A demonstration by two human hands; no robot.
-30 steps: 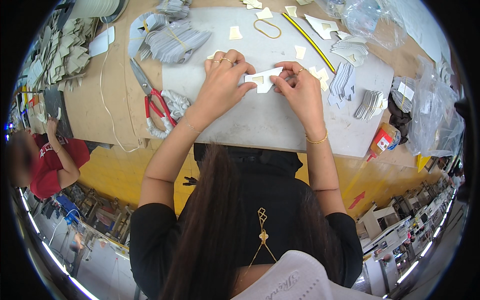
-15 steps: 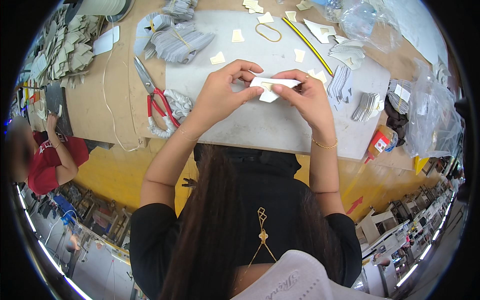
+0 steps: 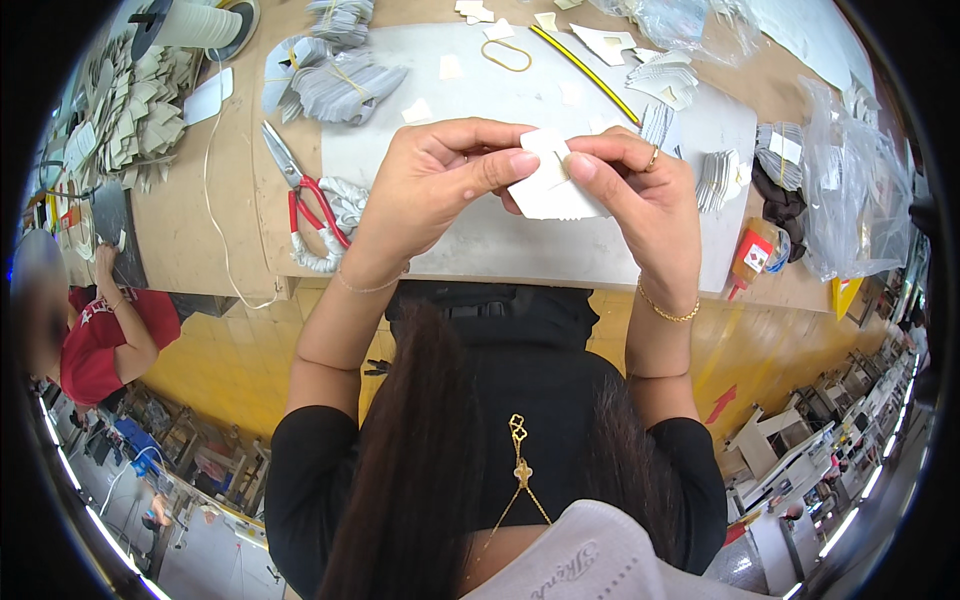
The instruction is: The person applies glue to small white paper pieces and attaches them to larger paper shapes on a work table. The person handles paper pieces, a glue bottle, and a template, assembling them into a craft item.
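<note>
My left hand (image 3: 425, 190) and my right hand (image 3: 645, 195) pinch a white flat cut-out piece (image 3: 550, 195) between them, raised above the grey mat (image 3: 480, 250). A smaller cream patch lies against the piece's face, under both thumbs. The fingers behind the piece are mostly hidden. Several small cream patches (image 3: 450, 67) lie on the mat beyond my hands. Left of my left hand rest scissors with red handles (image 3: 318, 200), partly wrapped in white. A yellow-and-black pencil (image 3: 585, 75) lies past my right hand, and a yellow rubber band (image 3: 507, 56) lies left of it.
Banded stacks of grey pieces (image 3: 350, 85) stand at the far left, near a spool (image 3: 200, 22). On the right are more stacks (image 3: 720, 180), an orange bottle with a red tip (image 3: 752, 257) and clear plastic bags (image 3: 850, 190). A person in red (image 3: 120, 340) works at the left.
The white piece has been turned so its broad face shows more, and both hands have come nearer with it. The right hand has shifted right. The camera view has moved slightly.
</note>
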